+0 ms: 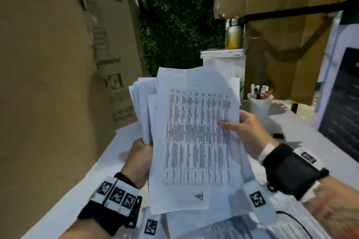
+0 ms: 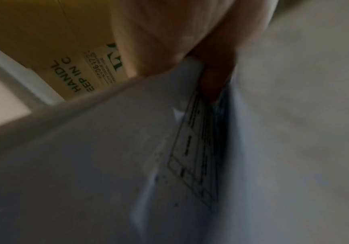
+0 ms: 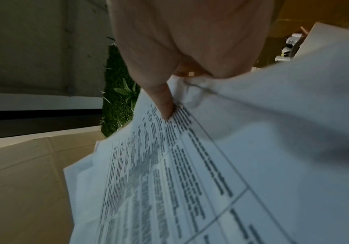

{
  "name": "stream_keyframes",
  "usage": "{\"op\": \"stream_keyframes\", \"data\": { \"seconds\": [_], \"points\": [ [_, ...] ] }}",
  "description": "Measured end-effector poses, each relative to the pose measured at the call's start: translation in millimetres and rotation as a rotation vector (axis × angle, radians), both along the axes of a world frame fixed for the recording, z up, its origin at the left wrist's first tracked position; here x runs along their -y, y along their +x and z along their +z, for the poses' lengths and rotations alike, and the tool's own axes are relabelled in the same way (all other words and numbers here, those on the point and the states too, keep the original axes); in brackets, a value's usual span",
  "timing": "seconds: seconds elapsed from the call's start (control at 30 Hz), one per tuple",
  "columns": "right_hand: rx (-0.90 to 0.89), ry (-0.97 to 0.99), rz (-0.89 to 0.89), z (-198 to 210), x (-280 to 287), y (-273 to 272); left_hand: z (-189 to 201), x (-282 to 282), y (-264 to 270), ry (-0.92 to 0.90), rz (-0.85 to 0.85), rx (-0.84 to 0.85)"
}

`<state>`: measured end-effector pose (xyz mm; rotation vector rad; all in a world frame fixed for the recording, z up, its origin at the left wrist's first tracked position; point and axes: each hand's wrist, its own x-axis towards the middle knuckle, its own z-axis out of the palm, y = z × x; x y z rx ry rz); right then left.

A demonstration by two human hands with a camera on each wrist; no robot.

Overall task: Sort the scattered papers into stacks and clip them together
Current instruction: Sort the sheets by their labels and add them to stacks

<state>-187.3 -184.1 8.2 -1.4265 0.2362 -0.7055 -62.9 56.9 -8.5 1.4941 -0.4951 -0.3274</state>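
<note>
— Two hands hold one thick bunch of white printed paper sheets (image 1: 194, 132) up in the middle of the head picture, above the white table (image 1: 108, 161).

— What does the left hand (image 1: 138, 161) do?

— Its fingers grip the bunch at the lower left edge. In the left wrist picture one finger is tucked between two sheets.

— And the right hand (image 1: 246, 132)?

— It pinches the right edge. The thumb (image 1: 226, 124) lies flat on the top sheet, which has a table of dark text. The other fingers are behind the paper.

— Anything else?

— More white printed papers (image 1: 242, 225) lie on the table at the bottom. A white round cup of pens (image 1: 257, 105) stands right of the bunch. A big brown cardboard box (image 1: 58, 54) fills the left side.
</note>
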Motion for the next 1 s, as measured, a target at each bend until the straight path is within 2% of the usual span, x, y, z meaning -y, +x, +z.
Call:
{"op": "stream_keyframes", "data": {
  "seconds": [0.1,0.23,0.33,0.47,0.53,0.63,0.7,0.8,0.9,0.93,1.0],
  "points": [
    [0.033,-0.012,-0.068,-0.3,-12.6,-1.7,2.4,-0.1,-1.7,-0.071,-0.032,-0.02],
    [0.187,-0.098,-0.155,17.4,-32.0,-12.6,16.0,-2.0,-6.2,-0.294,-0.116,-0.042],
    [0.259,-0.06,-0.066,20.6,-39.2,-21.0,26.7,-5.6,-11.0,-0.332,-0.166,-0.025],
    [0.143,-0.038,0.124,15.1,-35.0,-27.1,24.1,-15.1,-3.7,-0.347,-0.151,-0.076],
    [0.108,-0.062,0.163,15.4,-33.2,-26.1,20.7,-18.0,-0.8,-0.404,-0.128,-0.101],
    [0.13,-0.074,0.162,19.5,-34.6,-22.4,15.5,-26.1,-3.0,-0.482,-0.243,-0.112],
    [0.141,-0.077,0.147,21.8,-38.0,-21.2,15.9,-22.3,4.3,-0.428,-0.282,-0.063],
    [0.146,-0.051,0.101,22.1,-41.1,-21.8,15.1,-28.1,14.1,-0.292,-0.251,0.052],
    [0.143,-0.05,0.089,24.1,-47.4,-23.4,19.2,-27.3,2.3,-0.107,-0.274,0.152],
    [0.147,-0.066,0.084,26.5,-50.8,-23.7,21.6,-28.8,-2.8,-0.088,-0.217,0.157],
    [0.176,-0.107,0.066,34.9,-55.9,-23.7,30.1,-24.1,-3.5,-0.169,-0.081,0.133]
  ]
}}
